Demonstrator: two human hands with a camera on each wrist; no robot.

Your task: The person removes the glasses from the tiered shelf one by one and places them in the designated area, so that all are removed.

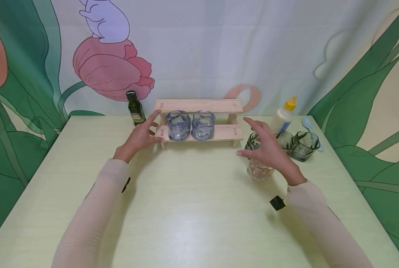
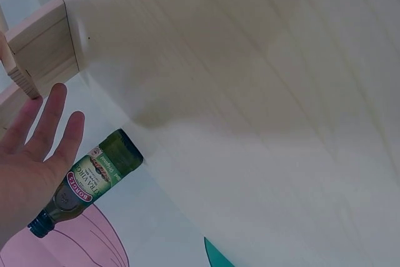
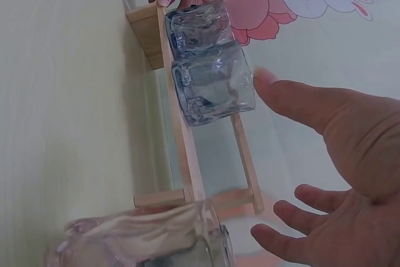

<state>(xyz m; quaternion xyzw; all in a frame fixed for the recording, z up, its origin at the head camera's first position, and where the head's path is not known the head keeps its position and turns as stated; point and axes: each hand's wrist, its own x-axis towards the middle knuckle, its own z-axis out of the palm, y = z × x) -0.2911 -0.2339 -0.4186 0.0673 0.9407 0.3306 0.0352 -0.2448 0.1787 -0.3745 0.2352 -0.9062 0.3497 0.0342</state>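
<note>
Evidently, the wooden rack (image 1: 226, 106) stands near the back edge of the counter (image 1: 186, 208), roughly midway between its back corners, with two blue glasses (image 1: 178, 128) side by side on its lower step (image 1: 227, 132). The left hand (image 1: 139, 138) has a loosely spread grip at the rack's left end, fingers fairly straight and touching the wood; the right hand (image 1: 268, 147) has a wide grip, holding nothing, apart from the other end and near a pink glass (image 1: 259, 172) toward the counter's right edge. Bare wood like this should be light, stiff and not slippery. The glasses look thick, so probably heavier, smooth and breakable, and nothing visible fastens them: a tilt could slide them off. I would take hold low, at both ends of the lower step together, keeping it level.
</note>
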